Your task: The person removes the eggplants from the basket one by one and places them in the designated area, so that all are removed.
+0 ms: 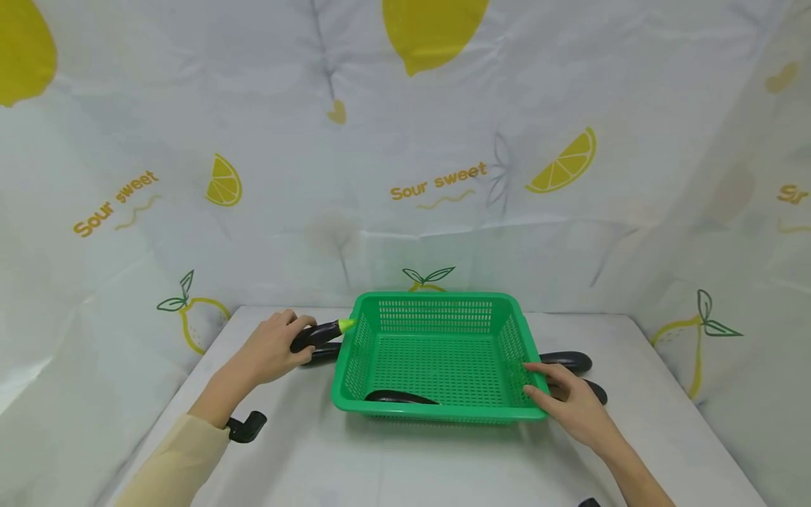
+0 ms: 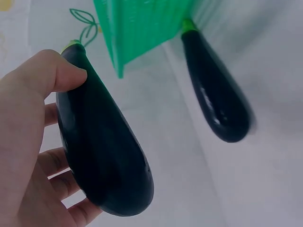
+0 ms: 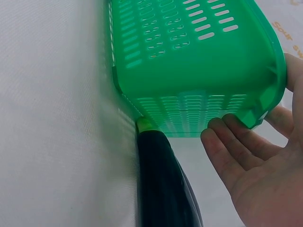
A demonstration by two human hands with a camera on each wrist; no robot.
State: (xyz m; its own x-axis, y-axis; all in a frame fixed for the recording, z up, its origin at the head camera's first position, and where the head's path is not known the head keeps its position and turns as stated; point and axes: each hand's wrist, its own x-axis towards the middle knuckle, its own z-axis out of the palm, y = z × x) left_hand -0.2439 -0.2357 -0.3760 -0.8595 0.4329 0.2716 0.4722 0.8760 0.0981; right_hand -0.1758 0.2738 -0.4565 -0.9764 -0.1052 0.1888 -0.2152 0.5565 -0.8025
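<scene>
My left hand (image 1: 272, 348) holds a dark eggplant (image 2: 104, 146), thumb near its green stem end and fingers behind it. In the head view this eggplant is raised at the left rim of a green plastic basket (image 1: 443, 414), its stem pointing at the rim. A second eggplant (image 2: 215, 90) lies on the table below, against the basket's side. Inside the basket, another eggplant (image 1: 400, 397) rests along the near wall. My right hand (image 1: 573, 401) grips the basket's right rim near the front corner, several fingers along the outer wall.
To the right of the basket lie two more eggplants, one farther back (image 1: 567, 361) and one partly hidden behind the right hand (image 1: 598, 391). The white table (image 1: 317, 465) meets a lemon-printed curtain (image 1: 285, 232) at the back and sides.
</scene>
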